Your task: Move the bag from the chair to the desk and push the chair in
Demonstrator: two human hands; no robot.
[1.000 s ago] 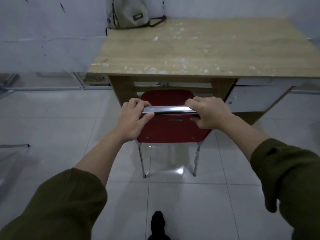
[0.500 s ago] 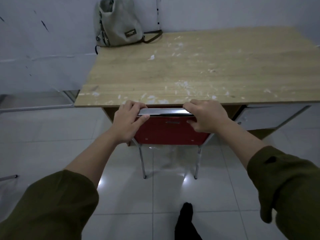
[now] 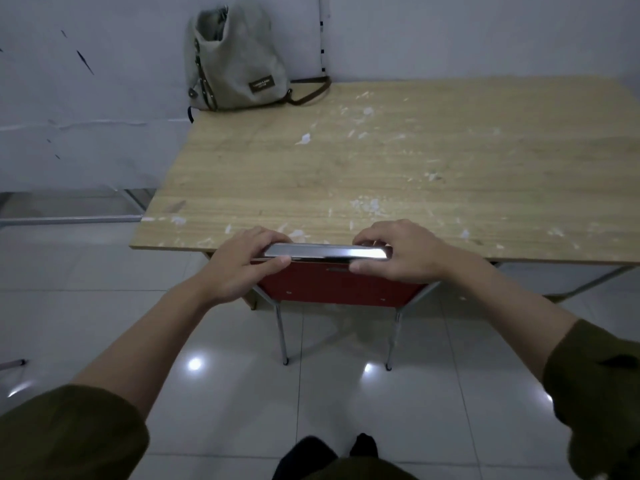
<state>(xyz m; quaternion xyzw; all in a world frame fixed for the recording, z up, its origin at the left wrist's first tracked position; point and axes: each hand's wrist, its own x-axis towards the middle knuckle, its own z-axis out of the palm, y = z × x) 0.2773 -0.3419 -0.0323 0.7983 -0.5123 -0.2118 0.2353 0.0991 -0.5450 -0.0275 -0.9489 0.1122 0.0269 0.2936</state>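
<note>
Both hands' grip on chair [image 3: 337, 284] top rail, bag [image 3: 235, 69] on desk [image 3: 381, 174] corner

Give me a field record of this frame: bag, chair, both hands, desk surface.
bag: on the desk's far left corner, upright against the wall
chair: red back at the desk's near edge, seat hidden under it
left hand: gripping the chair's metal top rail
right hand: gripping the same rail
desk: wood top, white flecks

Light wood-grain rectangular desk [image 3: 398, 174], top flecked with white chips. Grey canvas bag [image 3: 235, 67] stands upright at its far-left corner, brown strap [image 3: 311, 93] lying on the surface.
</note>
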